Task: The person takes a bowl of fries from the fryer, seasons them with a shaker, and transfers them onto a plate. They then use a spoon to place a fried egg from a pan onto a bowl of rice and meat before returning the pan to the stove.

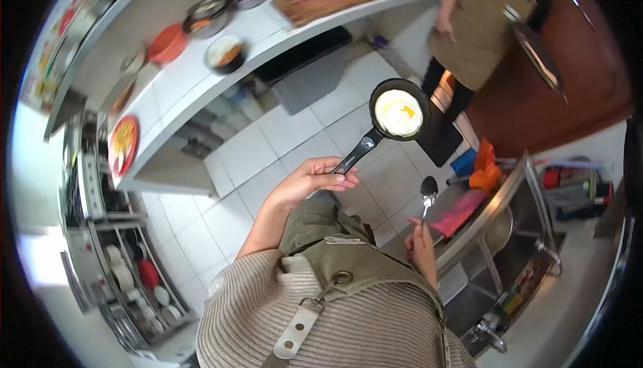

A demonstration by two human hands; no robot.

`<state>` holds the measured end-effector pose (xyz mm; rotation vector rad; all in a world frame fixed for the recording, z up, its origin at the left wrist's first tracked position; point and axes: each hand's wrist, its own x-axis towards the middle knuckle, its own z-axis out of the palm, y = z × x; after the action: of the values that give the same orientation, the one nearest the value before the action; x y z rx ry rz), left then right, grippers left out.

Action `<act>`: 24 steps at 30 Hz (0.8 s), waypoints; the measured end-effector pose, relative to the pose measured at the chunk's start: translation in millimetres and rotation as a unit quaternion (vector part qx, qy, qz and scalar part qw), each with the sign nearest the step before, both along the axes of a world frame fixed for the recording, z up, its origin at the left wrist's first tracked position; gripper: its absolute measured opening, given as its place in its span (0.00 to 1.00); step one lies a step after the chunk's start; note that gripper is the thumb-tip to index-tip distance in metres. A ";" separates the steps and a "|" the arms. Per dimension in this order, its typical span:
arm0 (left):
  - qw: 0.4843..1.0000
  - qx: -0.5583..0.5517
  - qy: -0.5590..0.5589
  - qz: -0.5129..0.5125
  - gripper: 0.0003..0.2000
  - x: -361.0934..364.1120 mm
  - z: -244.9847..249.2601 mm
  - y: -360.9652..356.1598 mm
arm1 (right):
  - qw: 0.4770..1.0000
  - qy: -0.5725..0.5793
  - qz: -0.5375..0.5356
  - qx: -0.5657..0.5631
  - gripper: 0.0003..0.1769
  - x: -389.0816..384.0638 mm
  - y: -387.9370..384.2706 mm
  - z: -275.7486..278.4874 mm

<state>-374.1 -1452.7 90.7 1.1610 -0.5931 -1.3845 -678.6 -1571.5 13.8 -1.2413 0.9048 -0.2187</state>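
A small black frying pan is held out in front of me by its handle, with my left hand closed around the handle's end. Inside the pan lies a fried egg, white with some yellow yolk showing. My right hand grips a metal spoon upright by its thin handle, bowl end away from me. The spoon is apart from the pan, lower and to its right, beside the sink.
A double sink is at my right, with a pink cloth and an orange cloth near its edge. Ahead, a white counter carries bowls, a cutting board and a red plate. Another person in an apron stands far right.
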 end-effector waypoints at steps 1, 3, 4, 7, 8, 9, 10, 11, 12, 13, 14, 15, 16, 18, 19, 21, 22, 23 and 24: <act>0.998 0.048 -0.031 0.034 0.16 -73.5 17.9 -82.7 | 0.991 0.058 0.054 -0.109 0.17 -59.6 -111.5 -9.1; 0.995 0.037 -0.028 0.087 0.15 -47.4 5.1 -10.0 | 0.906 0.076 0.045 -0.414 0.15 -8.1 -94.7 -2.7; 0.993 0.019 -0.014 0.119 0.15 -26.0 1.3 45.9 | 0.904 0.073 0.052 -0.419 0.13 26.2 -61.3 23.1; 0.980 0.015 0.000 0.197 0.15 2.8 -4.6 118.5 | 0.843 0.011 0.114 -0.526 0.08 127.5 -34.0 108.8; 0.977 0.018 0.002 0.213 0.15 17.7 -12.4 147.5 | 0.793 -0.024 0.148 -0.590 0.07 165.8 -18.0 124.0; 0.973 0.027 0.000 0.227 0.14 25.8 -15.5 169.0 | 0.741 -0.063 0.178 -0.644 0.06 197.1 -7.6 135.3; 0.970 0.024 0.003 0.244 0.14 34.5 -16.9 190.0 | 0.713 -0.062 0.201 -0.669 0.05 227.7 7.0 145.1; 0.968 0.022 0.001 0.250 0.14 45.5 -14.9 211.7 | 0.683 -0.062 0.222 -0.693 0.04 259.8 25.3 152.6; 0.966 0.031 0.000 0.258 0.14 55.8 -11.9 232.8 | 0.654 -0.057 0.237 -0.716 0.04 291.2 43.8 156.2; 0.963 0.040 0.003 0.266 0.14 62.7 -10.3 253.3 | 0.624 -0.050 0.253 -0.738 0.03 318.2 63.1 158.5; 0.961 0.041 0.005 0.274 0.14 69.4 -9.1 273.6 | 0.622 -0.055 0.259 -0.737 0.03 342.8 83.6 159.5; 0.959 0.043 -0.006 0.281 0.15 78.2 -7.2 292.2 | 0.593 -0.072 0.281 -0.751 0.02 366.7 103.3 161.3; 0.957 0.044 -0.019 0.287 0.15 87.1 -5.4 309.4 | 0.560 -0.091 0.301 -0.766 0.02 387.3 120.9 164.2; 0.952 0.045 -0.022 0.301 0.15 100.3 -0.8 341.0 | 0.530 -0.110 0.313 -0.781 0.02 421.9 150.1 159.5; 0.950 0.047 -0.025 0.307 0.15 107.5 1.7 354.5 | 0.502 -0.121 0.321 -0.794 0.02 437.9 162.5 155.1; 0.947 0.038 -0.016 0.319 0.15 120.6 4.4 376.6 | 0.480 -0.144 0.305 -0.810 0.03 462.2 183.1 156.9; 0.944 0.033 -0.016 0.328 0.15 126.2 4.5 386.9 | 0.475 -0.127 0.342 -0.801 0.04 472.5 191.1 162.5; 0.941 0.029 -0.015 0.337 0.15 130.6 3.6 395.9 | 0.470 -0.110 0.379 -0.789 0.04 481.8 199.0 167.3; 0.941 0.029 -0.012 0.338 0.15 134.7 2.5 403.1 | 0.485 -0.102 0.390 -0.776 0.04 491.7 204.5 170.2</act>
<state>-239.3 -1049.6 93.2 1.2701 -0.1332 -0.7983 -187.0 -1367.0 184.0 -3.0791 -0.5380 -0.4529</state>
